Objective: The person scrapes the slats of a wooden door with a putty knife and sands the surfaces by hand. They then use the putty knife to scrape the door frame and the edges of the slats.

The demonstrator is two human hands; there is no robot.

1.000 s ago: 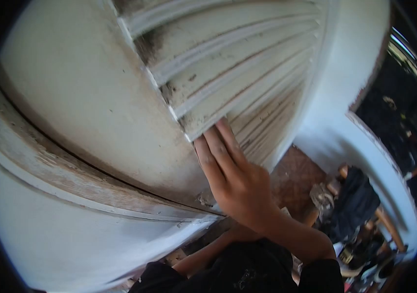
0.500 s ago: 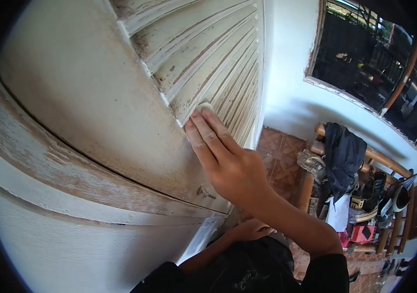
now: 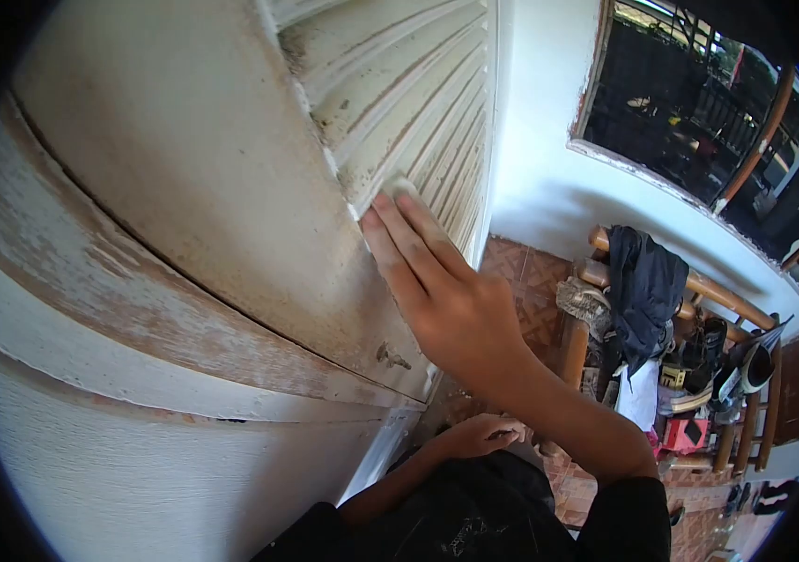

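Observation:
My right hand (image 3: 456, 300) reaches up to the slatted panel (image 3: 395, 103) of an off-white door, near the lower corner of its slats. Its fingertips press a small pale pad (image 3: 402, 187) against the slats; the fingers cover most of the pad, and its exact kind cannot be told. The thumb is hidden behind the hand. The slats are worn, with brown stains and bare streaks. Low in front of my body, my left hand (image 3: 484, 436) is loosely closed with its fingers curled; whether anything is inside does not show.
A metal fitting (image 3: 392, 357) sticks out of the door near its edge. Scuffed, peeling paint marks the wooden frame (image 3: 137, 281). To the right, a bamboo bench (image 3: 573, 351) carries a dark garment (image 3: 643, 290), shoes and other items. Above it is a window (image 3: 690, 112); tiles cover the floor.
The view has shifted a little, so the bench and window sit further left. My right hand stays on the slats with the pad, at nearly the same spot. My left hand remains low.

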